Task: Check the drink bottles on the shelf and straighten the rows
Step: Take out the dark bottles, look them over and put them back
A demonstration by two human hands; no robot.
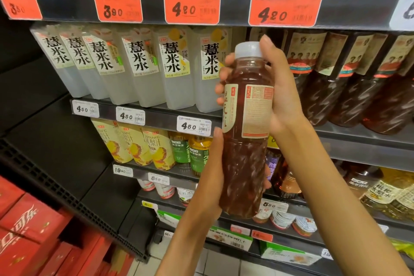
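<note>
Both hands grip one dark tea bottle (245, 132), long axis upright: right hand (280, 94) fingers (224, 74) wrapped near the cap, left hand (212, 177) fingers curled round its base. Matching row (349, 80) lies beyond the right hand, nearer it.

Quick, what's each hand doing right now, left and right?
Left hand: grips the lower part of the dark tea bottle.
Right hand: grips the same bottle's upper part, just below its white cap.
</note>
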